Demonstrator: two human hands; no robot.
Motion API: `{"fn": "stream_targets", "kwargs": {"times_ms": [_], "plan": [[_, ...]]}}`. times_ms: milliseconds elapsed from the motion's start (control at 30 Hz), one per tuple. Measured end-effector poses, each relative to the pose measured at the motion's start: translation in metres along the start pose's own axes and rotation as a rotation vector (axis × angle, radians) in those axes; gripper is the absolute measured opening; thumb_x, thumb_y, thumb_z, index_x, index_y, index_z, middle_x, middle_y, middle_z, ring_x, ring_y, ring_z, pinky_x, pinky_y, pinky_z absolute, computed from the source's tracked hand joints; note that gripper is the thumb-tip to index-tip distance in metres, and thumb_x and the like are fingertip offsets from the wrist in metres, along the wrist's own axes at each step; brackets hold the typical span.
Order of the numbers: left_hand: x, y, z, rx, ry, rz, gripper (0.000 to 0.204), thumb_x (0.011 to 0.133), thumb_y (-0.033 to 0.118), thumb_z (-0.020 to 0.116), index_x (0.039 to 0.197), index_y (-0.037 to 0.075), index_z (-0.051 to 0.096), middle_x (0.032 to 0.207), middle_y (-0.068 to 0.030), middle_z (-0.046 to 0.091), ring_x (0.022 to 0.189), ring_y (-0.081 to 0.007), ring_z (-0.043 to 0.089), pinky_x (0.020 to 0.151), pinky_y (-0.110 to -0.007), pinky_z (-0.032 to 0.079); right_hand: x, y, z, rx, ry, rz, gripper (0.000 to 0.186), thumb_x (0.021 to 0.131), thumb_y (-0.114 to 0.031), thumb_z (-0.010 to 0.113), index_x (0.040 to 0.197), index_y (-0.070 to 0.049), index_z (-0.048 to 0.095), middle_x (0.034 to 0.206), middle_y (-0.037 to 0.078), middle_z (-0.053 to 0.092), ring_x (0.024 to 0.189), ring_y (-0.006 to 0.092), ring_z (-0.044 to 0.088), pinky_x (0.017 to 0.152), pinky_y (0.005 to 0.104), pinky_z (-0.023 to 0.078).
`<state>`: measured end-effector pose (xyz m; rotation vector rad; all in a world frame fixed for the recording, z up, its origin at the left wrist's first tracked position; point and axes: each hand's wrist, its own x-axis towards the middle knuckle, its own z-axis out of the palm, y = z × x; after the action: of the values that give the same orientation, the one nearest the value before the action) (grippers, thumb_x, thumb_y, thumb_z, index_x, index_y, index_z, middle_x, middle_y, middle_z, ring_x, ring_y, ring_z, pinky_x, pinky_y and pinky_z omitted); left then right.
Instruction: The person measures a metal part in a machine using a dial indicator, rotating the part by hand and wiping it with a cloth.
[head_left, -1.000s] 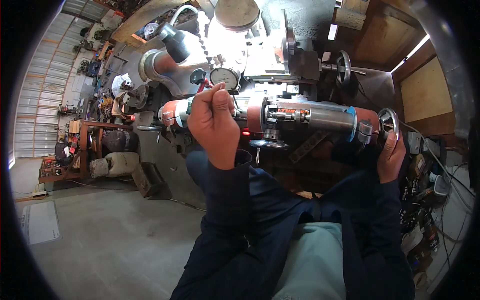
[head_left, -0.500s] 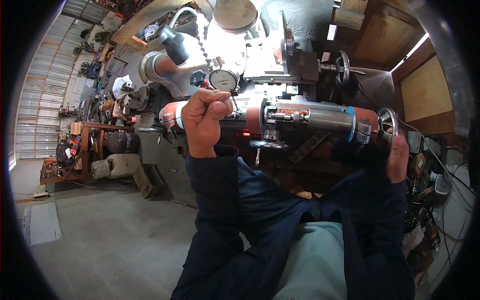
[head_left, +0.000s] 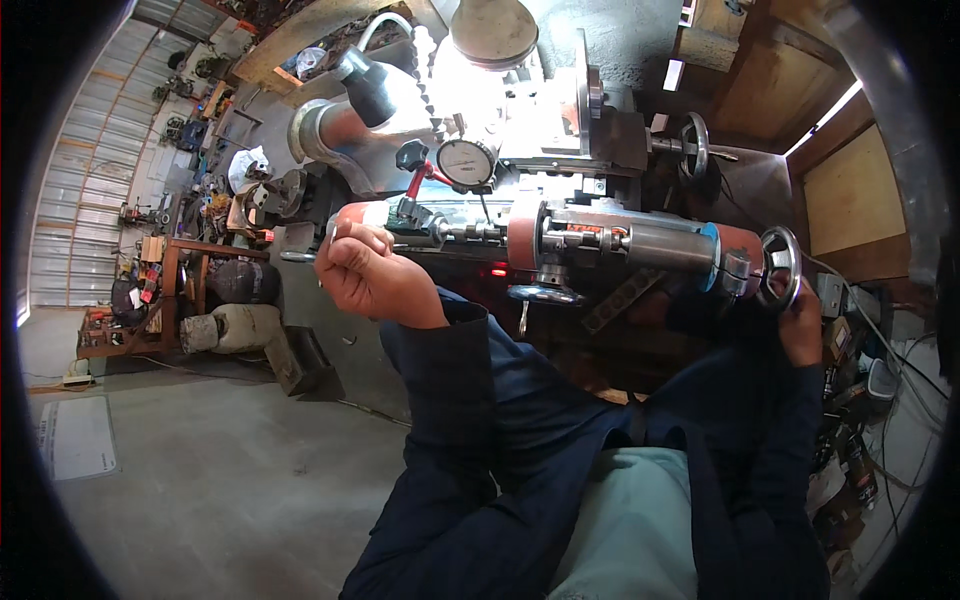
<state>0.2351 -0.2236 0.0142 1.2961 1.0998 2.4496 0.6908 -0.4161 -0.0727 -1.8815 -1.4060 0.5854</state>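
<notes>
My left hand is curled shut, thumb and forefinger pinched together at the left end of a long red and silver spindle unit lying across the machine. Whether anything small sits between the fingertips I cannot tell. My right hand grips the lower rim of a spoked metal handwheel at the unit's right end. A round dial gauge on a stand with a red knob rises just behind the spindle, right of my left hand.
A black work lamp shines over the machine's grey body. A second handwheel sits at the back right. Cluttered benches and sacks stand left on the concrete floor. Cables and bottles crowd the right.
My left hand has slid left from the middle of the spindle unit to its left end, uncovering the gauge stand. My right hand stays on the handwheel.
</notes>
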Motion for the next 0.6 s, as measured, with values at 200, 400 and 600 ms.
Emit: {"fn": "stream_targets", "kwargs": {"times_ms": [200,400,600], "plan": [[0.002,-0.008,-0.006,0.064,-0.019,0.000,0.025,0.106,0.023,0.049,0.101,-0.002,0.053,0.064,0.0009,0.045,0.056,-0.0060,0.038,0.051,-0.021,0.030,-0.023,-0.019,-0.035,0.120,-0.142,0.064,0.019,0.094,-0.012,0.064,0.108,0.002,0.064,0.096,0.008,0.064,0.093,0.0164,0.061,0.084,0.0295,0.046],[-0.001,-0.010,-0.007,0.118,0.020,-0.019,0.024,0.105,0.023,0.051,0.098,0.000,0.054,0.066,0.0002,0.048,0.057,-0.0056,0.040,0.051,-0.020,0.031,-0.006,-0.030,-0.038,0.257,0.060,0.075,0.023,0.099,-0.022,0.062,0.106,0.000,0.065,0.090,0.001,0.062,0.088,0.0111,0.056,0.081,0.0268,0.045],[-0.007,-0.026,-0.013,0.125,0.002,-0.029,0.021,0.103,0.020,0.055,0.100,-0.001,0.055,0.083,-0.0043,0.058,0.062,-0.0054,0.043,0.052,-0.020,0.033,0.035,-0.018,-0.022,0.248,0.220,-0.013,0.020,0.101,-0.020,0.058,0.102,-0.002,0.066,0.092,-0.001,0.063,0.084,0.0070,0.055,0.077,0.0223,0.044]]}}
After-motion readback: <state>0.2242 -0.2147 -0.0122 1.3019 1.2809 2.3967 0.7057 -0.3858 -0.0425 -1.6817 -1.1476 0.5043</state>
